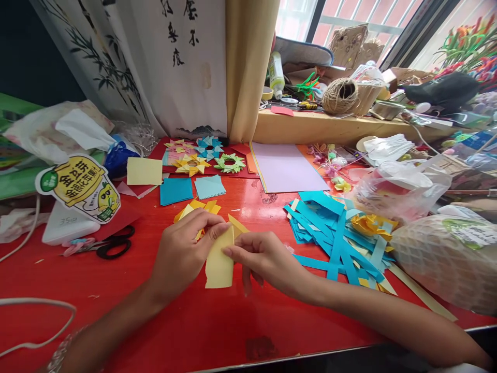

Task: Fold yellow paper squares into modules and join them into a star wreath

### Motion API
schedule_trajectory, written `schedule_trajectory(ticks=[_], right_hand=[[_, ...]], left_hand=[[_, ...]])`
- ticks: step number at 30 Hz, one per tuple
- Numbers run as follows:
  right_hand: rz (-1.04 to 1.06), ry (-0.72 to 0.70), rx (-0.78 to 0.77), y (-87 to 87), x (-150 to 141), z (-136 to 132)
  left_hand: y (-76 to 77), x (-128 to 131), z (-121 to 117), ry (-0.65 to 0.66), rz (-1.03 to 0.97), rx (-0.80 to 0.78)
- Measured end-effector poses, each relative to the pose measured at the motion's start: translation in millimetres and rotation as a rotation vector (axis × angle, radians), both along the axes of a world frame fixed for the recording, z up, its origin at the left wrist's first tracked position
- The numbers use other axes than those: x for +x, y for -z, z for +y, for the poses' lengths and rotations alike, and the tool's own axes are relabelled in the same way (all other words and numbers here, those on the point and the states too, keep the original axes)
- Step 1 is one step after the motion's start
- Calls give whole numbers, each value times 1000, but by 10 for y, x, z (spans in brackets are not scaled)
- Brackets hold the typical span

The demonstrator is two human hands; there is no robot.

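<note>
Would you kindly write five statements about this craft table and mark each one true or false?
1. The left hand and the right hand both hold the pale yellow paper. True.
2. The black-handled scissors are in the right hand. False: they lie on the red table, off to the left.
3. The blue squares lie beside the light blue squares. True.
4. The blue strips are stacked in a neat pile. False: they lie crisscrossed in a loose heap.
5. The ball of twine sits on the ledge by the window. True.
</note>
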State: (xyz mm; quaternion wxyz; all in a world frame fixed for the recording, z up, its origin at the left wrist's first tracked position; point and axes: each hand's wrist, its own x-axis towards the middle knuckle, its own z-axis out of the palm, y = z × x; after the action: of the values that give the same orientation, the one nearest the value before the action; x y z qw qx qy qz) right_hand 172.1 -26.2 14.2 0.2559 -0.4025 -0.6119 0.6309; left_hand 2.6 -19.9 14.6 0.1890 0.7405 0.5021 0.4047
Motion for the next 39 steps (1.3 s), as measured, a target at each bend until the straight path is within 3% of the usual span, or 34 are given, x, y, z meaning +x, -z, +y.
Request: schedule_trajectory(ticks=[3,4,7,9,12,18,22,23,26,30,32,36,39], right_hand=[[-19,-81,-37,7,-23,-106],[-37,-151,-55,15,-31,-147],[-124,-292,44,5,-42,-229],[-84,-221,50,-51,-27,-213],[-11,-30,34,-150,11,-115],[50,28,-2,-135,20,20],[-111,26,206,-116,68,144],[-181,17,305,-114,101,208],[-412,236,606,-77,236,471],[-808,322,644,72,350,734],[-834,284,693,154,328,734],[-705,77,657,234,207,588],[-624,122,614,196,160,501]], left_hand=[[-79,-86,72,-117,-44,6],[-109,-136,121,-215,-101,-11],[-176,-287,273,-376,-433,49],[-183,-319,311,-351,-529,4],[-158,-226,236,-290,-435,-90],[-136,-22,50,-181,-449,-221],[-149,-40,74,-138,-464,-259],[-147,-50,89,-122,-452,-259],[-119,-80,144,-110,-361,-219],[-42,-101,202,-140,-113,-183],[16,-99,219,-113,34,-170],[157,-90,245,-9,269,-92],[219,-80,250,-30,326,-16]])
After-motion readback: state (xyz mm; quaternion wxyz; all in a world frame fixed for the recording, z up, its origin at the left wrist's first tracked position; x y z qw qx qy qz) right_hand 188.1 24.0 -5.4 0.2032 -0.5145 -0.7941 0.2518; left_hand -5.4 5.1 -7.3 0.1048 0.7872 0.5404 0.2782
